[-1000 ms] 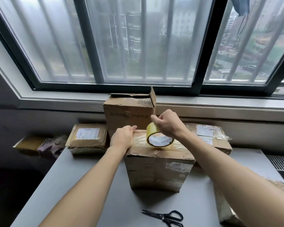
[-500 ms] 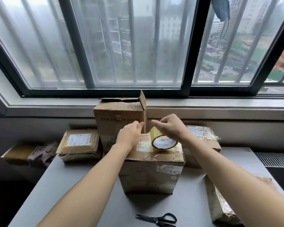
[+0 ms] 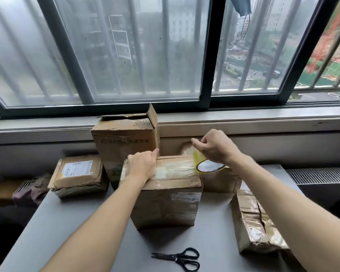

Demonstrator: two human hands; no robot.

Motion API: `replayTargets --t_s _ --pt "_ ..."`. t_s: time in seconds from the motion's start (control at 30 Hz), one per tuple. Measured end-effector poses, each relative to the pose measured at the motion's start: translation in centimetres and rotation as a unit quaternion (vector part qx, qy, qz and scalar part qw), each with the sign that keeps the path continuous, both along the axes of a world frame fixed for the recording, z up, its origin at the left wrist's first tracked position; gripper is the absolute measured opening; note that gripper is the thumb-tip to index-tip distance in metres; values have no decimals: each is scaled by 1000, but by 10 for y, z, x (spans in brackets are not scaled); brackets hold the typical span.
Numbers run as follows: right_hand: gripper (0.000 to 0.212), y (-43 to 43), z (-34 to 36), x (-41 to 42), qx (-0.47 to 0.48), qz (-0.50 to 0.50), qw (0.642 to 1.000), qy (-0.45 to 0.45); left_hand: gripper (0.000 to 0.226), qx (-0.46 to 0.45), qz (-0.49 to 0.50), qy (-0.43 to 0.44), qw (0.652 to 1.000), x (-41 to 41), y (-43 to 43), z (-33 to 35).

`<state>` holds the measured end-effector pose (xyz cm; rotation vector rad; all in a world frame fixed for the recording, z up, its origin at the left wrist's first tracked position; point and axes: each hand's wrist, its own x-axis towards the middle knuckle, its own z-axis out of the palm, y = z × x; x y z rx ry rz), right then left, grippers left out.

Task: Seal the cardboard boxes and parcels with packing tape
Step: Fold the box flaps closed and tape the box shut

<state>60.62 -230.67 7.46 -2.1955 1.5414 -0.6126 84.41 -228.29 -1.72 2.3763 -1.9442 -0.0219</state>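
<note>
On the smooth grey table, right in front of me, stands a squat brown cardboard box. Its walls are creased and scuffed, and patches of old glossy tape cling to its near face. A shiny band of clear tape runs across the lid from left to right, wrinkled in places. My left hand lies palm-down on the left end of that band, fingers fairly straight, pressing it to the cardboard. My right hand is curled over a roll of yellowish clear packing tape and grips its rim from above. The roll hangs tilted just past the box's top right edge, the pale inside of its ring facing me.

Behind the box rises a taller brown carton with dark print on its front and one flap standing up. To its left lies a flat brown parcel with a white label on top. Below the roll sits another brown parcel, mostly hidden. At my right forearm rests a lumpy parcel wrapped in crinkled, glossy tape over torn brown paper. Black-handled scissors lie closed near the table's front edge, blades pointing left. Beyond the boxes, a pale windowsill runs under a dark-framed barred window.
</note>
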Motion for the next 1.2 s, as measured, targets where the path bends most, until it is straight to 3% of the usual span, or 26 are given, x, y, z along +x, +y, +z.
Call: replayTargets --t_s 0.1,0.53,0.67,0.77,0.83,0.93,1.07,1.2 --pt "55 0 -9 -11 -13 -11 993 114 50 1 -8 -17 1000 -2 2 1" --pt "23 -4 -94 -2 0 12 981 193 48 2 -16 -75 997 -5 6 4" --pt "24 -1 -97 1 28 -9 988 148 47 -2 -22 -52 998 -12 5 11" --pt "32 2 -95 -3 43 -29 994 96 61 17 -61 13 998 -43 -3 21" --pt "42 3 -98 -5 59 -49 997 22 65 48 -109 19 993 -72 -10 24" --pt "39 2 -107 -15 79 -72 989 -101 64 56 -151 35 986 -105 -21 22" --pt "31 4 -118 -36 79 -81 983 -146 62 10 -138 42 990 -109 -30 12" --pt "39 11 -132 -50 76 -84 973 -201 63 -77 -105 90 987 -99 -33 5"
